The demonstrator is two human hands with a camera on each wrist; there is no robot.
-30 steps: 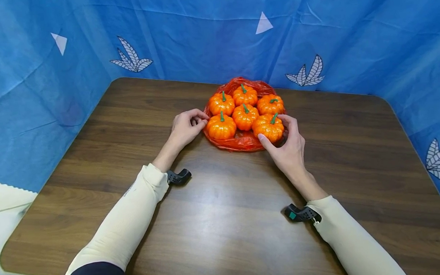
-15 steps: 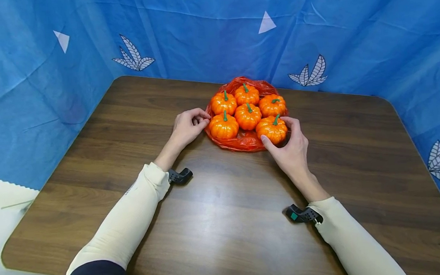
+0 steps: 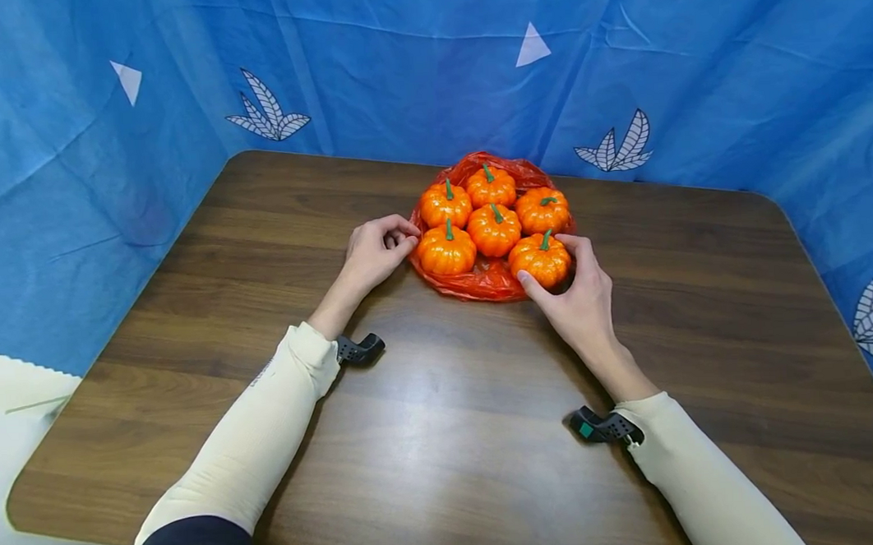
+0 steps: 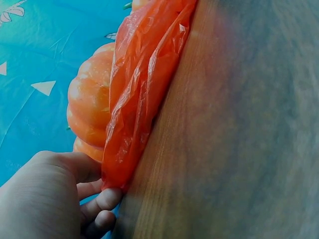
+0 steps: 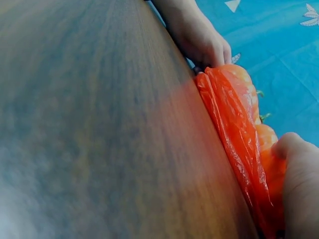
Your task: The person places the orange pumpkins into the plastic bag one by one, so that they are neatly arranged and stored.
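Note:
Several glossy orange toy pumpkins with green stems sit in a red plastic bag [image 3: 482,286] whose top is spread open, near the table's back edge. My left hand [image 3: 377,247] pinches the bag's left rim between thumb and fingers, beside the front-left pumpkin [image 3: 446,251]. In the left wrist view, the crumpled red plastic [image 4: 142,94] runs up from those fingers. Thumb and fingers of my right hand [image 3: 580,298] curl around the front-right pumpkin [image 3: 538,263] inside the bag. From the right wrist, the thumb [image 5: 289,144] shows against it, while the other fingers are hidden.
A brown wooden table [image 3: 430,437] carries the bag. Behind and at both sides hangs a blue cloth [image 3: 411,68] with white leaf and triangle prints. A black wrist device [image 3: 361,350] is on the left arm, and another black device [image 3: 600,426] is on the right.
The front-right pumpkin in my right hand has sunk slightly toward the front of the bag. My left hand keeps its pinch on the rim. The whole head view has shifted a little.

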